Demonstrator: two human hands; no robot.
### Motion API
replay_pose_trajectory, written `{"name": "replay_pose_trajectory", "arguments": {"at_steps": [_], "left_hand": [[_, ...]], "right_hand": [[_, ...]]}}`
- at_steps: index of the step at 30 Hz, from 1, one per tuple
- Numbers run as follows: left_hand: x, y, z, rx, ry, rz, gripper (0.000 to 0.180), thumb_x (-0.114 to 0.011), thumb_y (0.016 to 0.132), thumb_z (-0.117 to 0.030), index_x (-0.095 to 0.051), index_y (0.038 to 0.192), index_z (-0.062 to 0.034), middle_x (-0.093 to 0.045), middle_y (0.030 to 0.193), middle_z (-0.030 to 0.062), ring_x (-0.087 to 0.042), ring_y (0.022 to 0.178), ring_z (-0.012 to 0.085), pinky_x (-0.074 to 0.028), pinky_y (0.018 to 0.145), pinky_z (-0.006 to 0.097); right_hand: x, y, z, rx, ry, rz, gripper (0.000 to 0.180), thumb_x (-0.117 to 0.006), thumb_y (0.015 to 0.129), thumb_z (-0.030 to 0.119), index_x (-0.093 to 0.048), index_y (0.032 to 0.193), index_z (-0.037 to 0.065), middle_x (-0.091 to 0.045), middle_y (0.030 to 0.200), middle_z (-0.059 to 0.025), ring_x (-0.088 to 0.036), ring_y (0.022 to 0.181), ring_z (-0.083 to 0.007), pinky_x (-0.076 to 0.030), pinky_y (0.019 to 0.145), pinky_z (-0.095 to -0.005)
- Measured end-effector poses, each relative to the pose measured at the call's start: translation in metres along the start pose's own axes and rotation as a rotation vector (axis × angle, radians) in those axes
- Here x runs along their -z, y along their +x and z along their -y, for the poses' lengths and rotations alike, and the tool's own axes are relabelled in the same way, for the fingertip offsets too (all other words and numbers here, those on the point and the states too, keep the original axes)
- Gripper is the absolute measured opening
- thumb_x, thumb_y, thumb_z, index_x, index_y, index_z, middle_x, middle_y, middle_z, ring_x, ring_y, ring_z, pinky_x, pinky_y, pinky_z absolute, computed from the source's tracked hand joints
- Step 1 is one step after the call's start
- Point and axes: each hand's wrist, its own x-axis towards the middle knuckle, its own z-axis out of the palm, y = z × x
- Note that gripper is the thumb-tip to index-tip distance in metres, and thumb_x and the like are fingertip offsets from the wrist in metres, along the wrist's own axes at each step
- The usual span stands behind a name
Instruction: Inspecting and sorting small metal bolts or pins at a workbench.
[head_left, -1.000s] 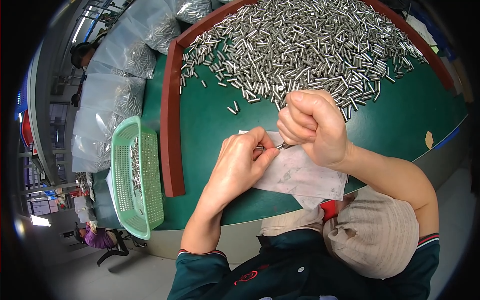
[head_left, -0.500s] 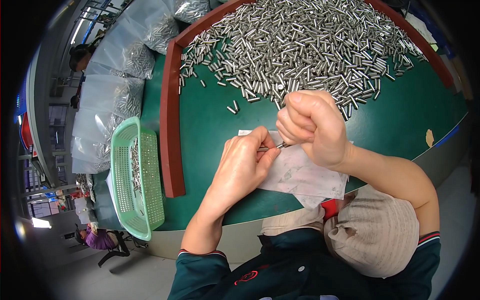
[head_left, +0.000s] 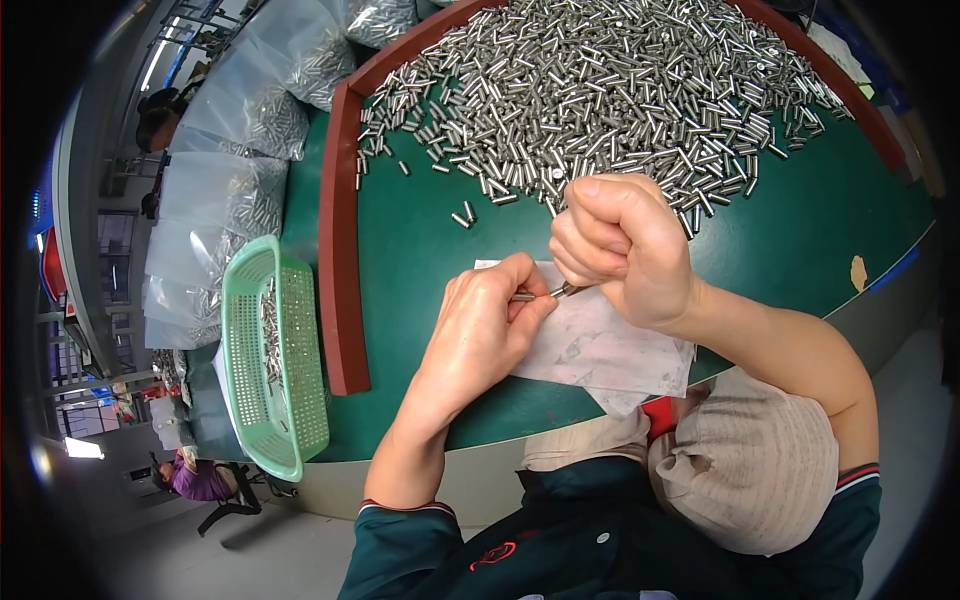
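My left hand (head_left: pixel 480 325) pinches a small metal pin (head_left: pixel 523 296) between thumb and fingers, just above the near part of the green table. My right hand (head_left: pixel 625 245) is a fist, thumb side up, close on the right. From under it a slim dark tip (head_left: pixel 568 290) points at the pin's right end; the rest of what this fist grips is hidden. Whether tip and pin touch, I cannot tell. Beneath both hands lies a smudged pale cloth or paper sheet (head_left: pixel 610 355). A large heap of similar shiny metal pins (head_left: pixel 620 90) spreads beyond my hands.
A red-brown raised border (head_left: pixel 345 250) walls the heap at left, back and right. Left of it stands a green perforated basket (head_left: pixel 313 370) with some pins inside. Several clear bags of pins (head_left: pixel 270 120) line the far left. A few stray pins (head_left: pixel 463 215) lie before the heap.
Both hands keep nearly the same pose and place. The right fist has shifted very slightly left; the pin stays in my left hand's pinch.
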Motion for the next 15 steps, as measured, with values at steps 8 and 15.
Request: {"name": "replay_pose_trajectory", "arguments": {"at_steps": [8, 15], "left_hand": [[-0.0007, 0.0021, -0.0007, 0.022, -0.01, 0.01, 0.01, -0.06, 0.068, -0.001, -0.051, 0.068, 0.0019, -0.052, 0.056, 0.0132, -0.051, 0.049, 0.0246, -0.04, 0.049, 0.032], [-0.0014, 0.0013, -0.0011, 0.03, -0.057, -0.004, 0.01, -0.06, 0.068, -0.001, -0.051, 0.068, 0.0032, -0.053, 0.057, 0.0141, -0.052, 0.05, 0.0254, -0.041, 0.05, 0.032]], "right_hand": [[0.0006, -0.0015, -0.0008, 0.014, -0.009, 0.005, 0.038, -0.036, 0.083, 0.017, -0.025, 0.047, 0.013, -0.024, 0.039, 0.0034, -0.018, 0.037, -0.0067, -0.015, 0.037, -0.0232], [-0.0057, -0.0055, -0.0051, 0.097, -0.151, 0.045, 0.036, -0.037, 0.082, 0.015, -0.024, 0.049, 0.01, -0.023, 0.043, 0.0027, -0.02, 0.041, -0.0069, -0.018, 0.041, -0.0237]]}}
